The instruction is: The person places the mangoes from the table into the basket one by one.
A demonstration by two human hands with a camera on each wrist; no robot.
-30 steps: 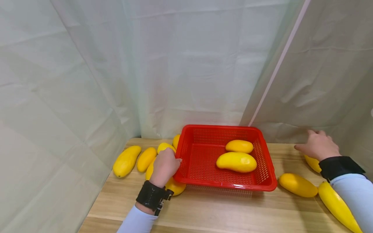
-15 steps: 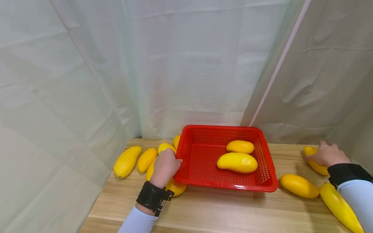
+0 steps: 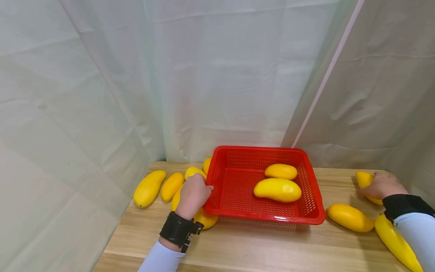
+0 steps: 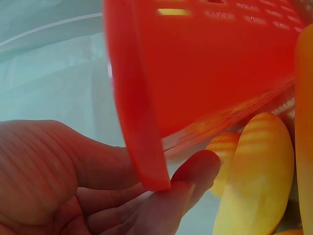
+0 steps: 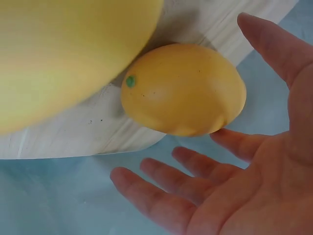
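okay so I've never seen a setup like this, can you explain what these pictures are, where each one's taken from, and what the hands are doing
A person works at a wooden table with bare hands, wearing three cameras. The wide picture comes from the head camera, looking down. The two close-ups come from cameras on each wrist.

On the table stands a red basket holding two yellow mangoes. More mangoes lie loose on both sides.

The left hand has its grip on the basket's left rim: the left wrist view shows thumb and fingers pinching the red edge.

The right hand reaches over a mango at the far right. In the right wrist view its fingers are spread, cupping that mango, not yet closed round it.
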